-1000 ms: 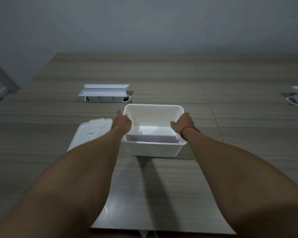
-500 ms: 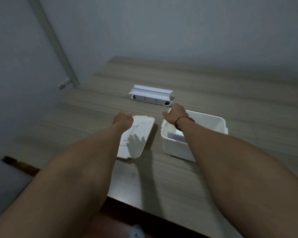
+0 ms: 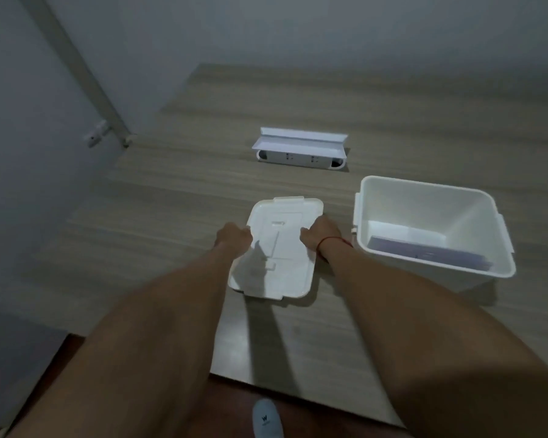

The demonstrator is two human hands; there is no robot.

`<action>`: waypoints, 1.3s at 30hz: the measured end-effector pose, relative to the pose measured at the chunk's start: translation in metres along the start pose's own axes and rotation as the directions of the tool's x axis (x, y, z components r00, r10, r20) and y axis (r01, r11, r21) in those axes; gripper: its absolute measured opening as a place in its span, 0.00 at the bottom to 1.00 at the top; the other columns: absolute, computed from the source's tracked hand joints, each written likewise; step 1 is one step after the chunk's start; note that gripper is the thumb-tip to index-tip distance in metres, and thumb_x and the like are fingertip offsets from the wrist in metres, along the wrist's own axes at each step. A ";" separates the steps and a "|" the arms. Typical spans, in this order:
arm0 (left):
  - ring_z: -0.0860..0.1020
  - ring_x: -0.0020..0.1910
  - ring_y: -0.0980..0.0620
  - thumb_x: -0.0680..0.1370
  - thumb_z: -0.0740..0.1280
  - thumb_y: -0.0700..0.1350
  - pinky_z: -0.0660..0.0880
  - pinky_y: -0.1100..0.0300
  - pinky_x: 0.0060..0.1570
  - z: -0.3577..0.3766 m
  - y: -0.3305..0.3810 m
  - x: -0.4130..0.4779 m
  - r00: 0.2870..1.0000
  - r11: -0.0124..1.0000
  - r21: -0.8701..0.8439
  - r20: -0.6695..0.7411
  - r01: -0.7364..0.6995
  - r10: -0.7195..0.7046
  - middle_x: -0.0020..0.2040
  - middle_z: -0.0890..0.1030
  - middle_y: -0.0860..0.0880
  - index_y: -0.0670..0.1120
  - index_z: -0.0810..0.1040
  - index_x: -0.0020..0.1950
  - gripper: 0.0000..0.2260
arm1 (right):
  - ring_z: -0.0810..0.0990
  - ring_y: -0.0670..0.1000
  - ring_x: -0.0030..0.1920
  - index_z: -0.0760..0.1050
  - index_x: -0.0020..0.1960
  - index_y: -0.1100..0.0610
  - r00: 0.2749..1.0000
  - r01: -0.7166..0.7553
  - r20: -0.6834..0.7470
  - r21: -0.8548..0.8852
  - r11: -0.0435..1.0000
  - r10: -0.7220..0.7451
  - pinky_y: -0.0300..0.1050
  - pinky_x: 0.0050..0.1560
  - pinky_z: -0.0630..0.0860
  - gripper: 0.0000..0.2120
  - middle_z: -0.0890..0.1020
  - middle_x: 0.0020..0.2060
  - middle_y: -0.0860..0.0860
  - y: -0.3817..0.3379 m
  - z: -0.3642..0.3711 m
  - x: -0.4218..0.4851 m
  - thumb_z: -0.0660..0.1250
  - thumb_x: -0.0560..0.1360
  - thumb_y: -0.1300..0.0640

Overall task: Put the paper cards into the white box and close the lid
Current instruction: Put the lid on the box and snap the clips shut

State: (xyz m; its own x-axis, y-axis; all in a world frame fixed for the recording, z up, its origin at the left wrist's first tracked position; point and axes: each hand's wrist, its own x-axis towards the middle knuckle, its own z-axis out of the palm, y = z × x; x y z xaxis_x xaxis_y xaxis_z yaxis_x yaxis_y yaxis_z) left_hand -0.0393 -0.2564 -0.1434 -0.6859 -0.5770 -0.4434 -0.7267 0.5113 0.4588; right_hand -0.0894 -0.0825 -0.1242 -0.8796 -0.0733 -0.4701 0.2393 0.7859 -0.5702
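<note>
The white lid (image 3: 277,263) lies flat on the wooden table (image 3: 178,197), left of the white box (image 3: 393,188). My left hand (image 3: 233,238) grips the lid's left edge and my right hand (image 3: 318,233), with a red string on its wrist, grips the right edge. The box stands open to the right. Inside it, the paper cards (image 3: 424,252) lie against the near wall, partly hidden by the rim.
A white socket unit (image 3: 299,151) with a raised flap sits on the table beyond the lid. The table's near edge runs below my forearms, with a shoe (image 3: 266,418) on the floor under it. A grey wall rises at the left.
Both hands left the box rim and moved left to the lid. My view turned left, so the box now sits at the right. My hands have closed on the lid's two long edges.
</note>
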 end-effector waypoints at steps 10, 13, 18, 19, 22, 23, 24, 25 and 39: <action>0.66 0.73 0.38 0.81 0.47 0.60 0.62 0.47 0.72 0.019 0.013 0.013 0.979 0.958 -0.242 0.164 0.156 -0.118 0.74 0.66 0.36 0.36 0.61 0.75 0.33 | 0.74 0.63 0.65 0.65 0.69 0.64 0.957 -0.272 -0.040 0.231 0.934 0.288 0.52 0.64 0.71 0.20 0.74 0.66 0.61 0.003 0.034 0.014 0.56 0.79 0.57; 0.65 0.73 0.38 0.81 0.43 0.61 0.61 0.46 0.73 -0.015 0.029 0.003 0.985 0.948 -0.283 0.132 0.146 -0.112 0.74 0.65 0.36 0.36 0.61 0.75 0.34 | 0.72 0.61 0.67 0.65 0.71 0.63 0.965 -0.229 -0.042 0.350 0.909 0.259 0.49 0.66 0.67 0.23 0.73 0.68 0.60 -0.029 0.009 0.004 0.51 0.82 0.51; 0.72 0.68 0.39 0.77 0.44 0.68 0.67 0.45 0.69 -0.116 0.087 -0.018 0.998 0.748 -0.663 -0.066 -0.042 -0.003 0.71 0.72 0.40 0.41 0.68 0.72 0.38 | 0.71 0.59 0.69 0.68 0.71 0.59 0.963 0.086 -0.240 0.701 0.708 0.121 0.51 0.68 0.65 0.33 0.73 0.69 0.57 -0.123 -0.075 -0.022 0.44 0.80 0.38; 0.73 0.67 0.39 0.75 0.43 0.70 0.68 0.45 0.69 -0.137 0.098 -0.024 0.997 0.643 -0.762 -0.076 -0.078 0.031 0.70 0.74 0.41 0.43 0.70 0.71 0.40 | 0.71 0.59 0.68 0.71 0.69 0.58 0.946 0.170 -0.301 0.774 0.610 0.119 0.53 0.68 0.65 0.34 0.74 0.68 0.56 -0.140 -0.093 -0.029 0.45 0.78 0.35; 0.80 0.58 0.43 0.74 0.42 0.71 0.74 0.45 0.63 -0.177 0.116 -0.041 0.972 0.300 -0.950 -0.013 -0.084 0.233 0.60 0.82 0.43 0.46 0.77 0.64 0.39 | 0.78 0.59 0.62 0.76 0.63 0.58 0.969 0.189 -0.221 0.951 0.245 0.113 0.51 0.63 0.73 0.32 0.79 0.61 0.56 -0.167 -0.135 -0.046 0.54 0.75 0.33; 0.84 0.47 0.45 0.76 0.45 0.69 0.78 0.48 0.54 -0.185 0.116 -0.050 0.957 0.223 -0.973 0.006 -0.061 0.289 0.49 0.85 0.44 0.48 0.81 0.56 0.34 | 0.80 0.59 0.58 0.77 0.60 0.56 0.991 0.128 -0.132 0.981 0.147 0.017 0.51 0.60 0.76 0.27 0.81 0.57 0.57 -0.168 -0.143 -0.053 0.58 0.75 0.36; 0.84 0.36 0.47 0.78 0.50 0.64 0.81 0.53 0.43 -0.187 0.114 -0.055 0.944 0.171 -0.985 0.063 0.007 0.323 0.38 0.86 0.46 0.48 0.83 0.48 0.28 | 0.81 0.58 0.51 0.77 0.54 0.54 0.995 0.068 -0.060 0.993 0.101 -0.076 0.49 0.54 0.78 0.19 0.81 0.51 0.56 -0.164 -0.146 -0.055 0.61 0.75 0.40; 0.82 0.29 0.47 0.78 0.55 0.57 0.80 0.58 0.35 -0.187 0.111 -0.061 0.926 0.126 -0.989 0.121 0.081 0.357 0.31 0.83 0.47 0.47 0.82 0.41 0.21 | 0.80 0.56 0.43 0.77 0.46 0.53 0.991 0.021 -0.008 0.995 0.094 -0.137 0.45 0.45 0.79 0.11 0.80 0.44 0.54 -0.156 -0.145 -0.056 0.62 0.75 0.46; 0.80 0.50 0.43 0.78 0.66 0.38 0.80 0.46 0.44 -0.121 0.103 -0.066 0.997 0.246 -0.967 0.076 0.066 0.032 0.64 0.78 0.39 0.32 0.70 0.67 0.19 | 0.80 0.57 0.55 0.75 0.60 0.57 0.979 -0.098 0.107 0.993 0.060 -0.174 0.54 0.65 0.73 0.18 0.80 0.56 0.58 -0.096 -0.140 -0.070 0.59 0.79 0.45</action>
State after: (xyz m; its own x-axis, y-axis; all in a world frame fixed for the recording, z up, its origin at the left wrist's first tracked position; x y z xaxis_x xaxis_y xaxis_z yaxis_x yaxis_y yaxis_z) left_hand -0.0643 -0.2426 0.0267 -0.7099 -0.5099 -0.4858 -0.1870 -0.5285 0.8281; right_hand -0.1081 -0.0669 0.0573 -0.8586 -0.2744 -0.4330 0.5091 -0.5556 -0.6573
